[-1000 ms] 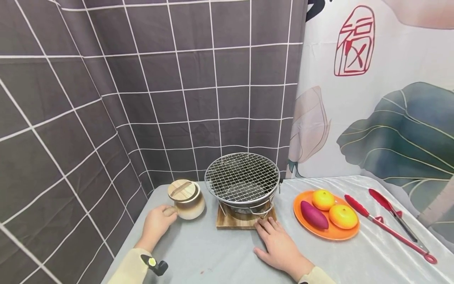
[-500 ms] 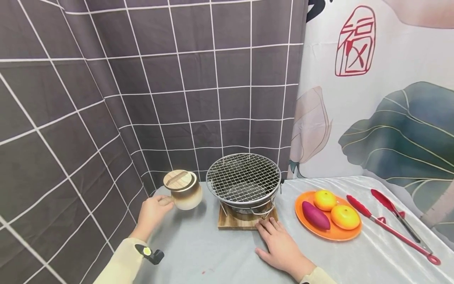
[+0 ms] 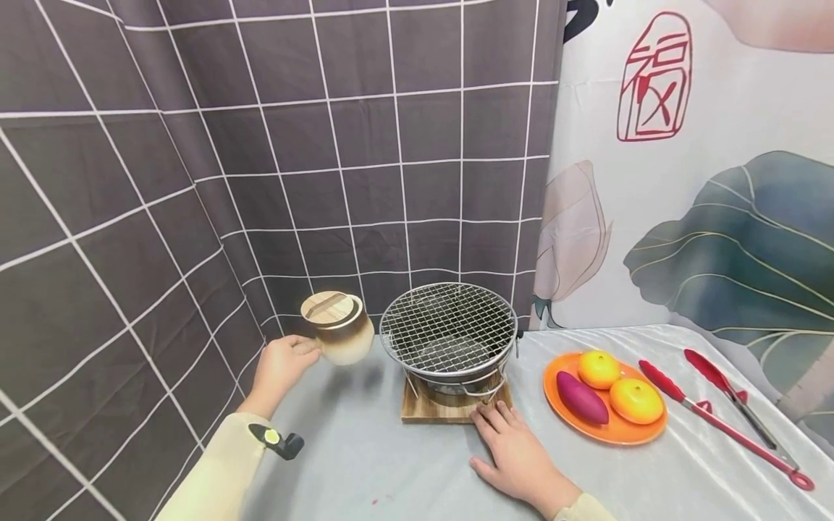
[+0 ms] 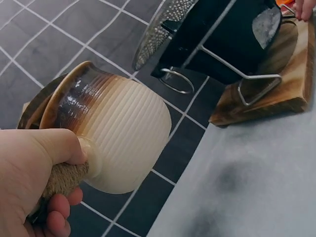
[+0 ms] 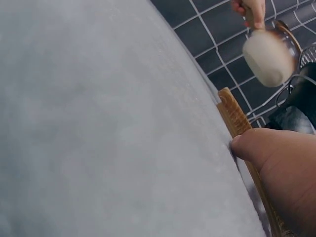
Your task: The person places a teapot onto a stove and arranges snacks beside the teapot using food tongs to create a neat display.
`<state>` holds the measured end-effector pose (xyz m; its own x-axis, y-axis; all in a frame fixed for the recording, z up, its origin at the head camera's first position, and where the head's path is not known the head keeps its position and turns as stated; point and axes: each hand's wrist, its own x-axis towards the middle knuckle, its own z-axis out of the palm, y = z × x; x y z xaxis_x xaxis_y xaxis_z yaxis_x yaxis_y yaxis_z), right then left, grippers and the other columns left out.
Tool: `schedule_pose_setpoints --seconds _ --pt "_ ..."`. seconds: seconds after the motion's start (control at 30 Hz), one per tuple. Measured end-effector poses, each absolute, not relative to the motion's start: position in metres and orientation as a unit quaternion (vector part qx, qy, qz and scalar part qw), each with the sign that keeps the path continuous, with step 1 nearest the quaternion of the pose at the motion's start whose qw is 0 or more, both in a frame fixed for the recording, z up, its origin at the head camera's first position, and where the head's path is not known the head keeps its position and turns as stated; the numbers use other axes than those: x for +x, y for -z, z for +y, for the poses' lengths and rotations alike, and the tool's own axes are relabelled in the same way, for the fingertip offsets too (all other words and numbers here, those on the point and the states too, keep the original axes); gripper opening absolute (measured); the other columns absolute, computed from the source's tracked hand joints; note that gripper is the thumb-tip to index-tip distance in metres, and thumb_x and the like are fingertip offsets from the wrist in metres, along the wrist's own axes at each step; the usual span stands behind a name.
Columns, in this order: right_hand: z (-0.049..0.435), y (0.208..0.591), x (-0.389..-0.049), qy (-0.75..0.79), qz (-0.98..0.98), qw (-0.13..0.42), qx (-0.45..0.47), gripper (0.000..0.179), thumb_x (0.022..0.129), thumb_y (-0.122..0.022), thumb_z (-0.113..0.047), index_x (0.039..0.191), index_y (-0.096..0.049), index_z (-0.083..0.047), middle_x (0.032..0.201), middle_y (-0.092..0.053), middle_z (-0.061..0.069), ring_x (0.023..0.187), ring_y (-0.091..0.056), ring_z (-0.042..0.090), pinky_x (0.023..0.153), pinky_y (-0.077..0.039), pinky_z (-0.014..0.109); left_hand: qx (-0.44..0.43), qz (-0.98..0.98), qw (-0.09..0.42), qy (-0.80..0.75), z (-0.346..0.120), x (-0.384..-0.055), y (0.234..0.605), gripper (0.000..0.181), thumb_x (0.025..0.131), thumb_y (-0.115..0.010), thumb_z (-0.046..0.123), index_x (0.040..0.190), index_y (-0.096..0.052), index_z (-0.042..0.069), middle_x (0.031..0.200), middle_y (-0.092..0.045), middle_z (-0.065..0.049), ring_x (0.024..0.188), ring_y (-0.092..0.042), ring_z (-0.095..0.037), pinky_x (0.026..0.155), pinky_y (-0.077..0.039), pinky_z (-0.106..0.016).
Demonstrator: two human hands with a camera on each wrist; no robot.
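Note:
My left hand [image 3: 281,369] grips the rope-wrapped handle [image 4: 68,177] of a small ribbed ceramic pot [image 3: 348,341], brown at the rim and cream below. A wooden lid [image 3: 328,308] sits on the pot. The pot hangs above the table, its shadow falling below it, left of a round tabletop grill [image 3: 449,376] with a wire mesh [image 3: 449,325] on top. The grill stands on a square wooden board [image 3: 435,411]. On the board's front right edge rest the fingertips of my right hand [image 3: 517,452], its fingers fairly straight.
To the right, an orange plate [image 3: 619,433] bears a purple sweet potato [image 3: 582,398] and two orange citrus fruits [image 3: 635,400]. Red-tipped tongs [image 3: 730,423] lie beyond it on the pale tablecloth [image 3: 391,477]. A dark tiled curtain [image 3: 339,195] hangs close behind the pot and grill.
My left hand has lifted the lidded pot off the table and raised it further. My right hand stays on the board.

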<state>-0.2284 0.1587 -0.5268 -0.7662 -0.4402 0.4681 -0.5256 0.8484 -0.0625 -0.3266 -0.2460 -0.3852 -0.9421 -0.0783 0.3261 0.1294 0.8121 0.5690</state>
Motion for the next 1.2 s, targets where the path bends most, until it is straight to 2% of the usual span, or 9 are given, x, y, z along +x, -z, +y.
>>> schedule_pose_setpoints --seconds 0.23,0.47,0.7,1.03,1.2 --pt "0.158 0.527 -0.228 -0.095 -0.934 0.226 0.259 0.071 0.082 -0.076 -0.047 0.134 -0.062 -0.001 0.135 -0.060 0.016 0.125 -0.054 0.050 0.103 -0.045 0.064 -0.013 -0.939 0.165 0.300 -0.240 -0.331 0.368 0.037 0.086 -0.074 0.035 0.105 -0.076 0.004 0.104 -0.076 -0.013 0.085 -0.072 -0.028 0.069 -0.058 -0.039" --pt "0.156 0.528 -0.226 -0.103 -0.930 0.235 0.264 0.071 0.081 -0.077 -0.045 0.133 -0.062 0.001 0.133 -0.061 0.018 0.124 -0.054 0.051 0.102 -0.045 0.065 -0.022 -0.940 0.168 0.295 -0.238 -0.338 0.354 0.039 0.086 -0.074 0.037 0.106 -0.076 0.003 0.106 -0.076 -0.014 0.093 -0.071 -0.032 0.077 -0.059 -0.046" --pt "0.157 0.527 -0.227 -0.102 -0.927 0.245 0.264 0.072 0.080 -0.078 -0.046 0.132 -0.063 0.000 0.133 -0.061 0.017 0.123 -0.054 0.050 0.101 -0.046 0.065 -0.017 -0.937 0.172 0.302 -0.231 -0.344 0.336 0.037 0.086 -0.073 0.037 0.103 -0.077 0.004 0.099 -0.077 -0.012 0.084 -0.071 -0.027 0.071 -0.058 -0.040" --pt "0.158 0.524 -0.226 -0.099 -0.927 0.246 0.265 0.070 0.080 -0.078 -0.045 0.132 -0.063 0.001 0.132 -0.061 0.017 0.122 -0.055 0.050 0.100 -0.046 0.065 -0.025 -0.938 0.169 0.302 -0.224 -0.349 0.318 0.041 0.087 -0.072 0.035 0.108 -0.075 0.000 0.105 -0.076 -0.016 0.093 -0.071 -0.033 0.079 -0.059 -0.046" --pt "0.157 0.524 -0.226 -0.098 -0.929 0.239 0.267 0.070 0.081 -0.077 -0.046 0.133 -0.063 0.000 0.133 -0.061 0.017 0.124 -0.054 0.050 0.101 -0.046 0.064 -0.027 -0.938 0.168 0.304 -0.220 -0.349 0.312 0.040 0.086 -0.073 0.036 0.108 -0.076 0.003 0.102 -0.076 -0.014 0.094 -0.071 -0.032 0.080 -0.059 -0.045"
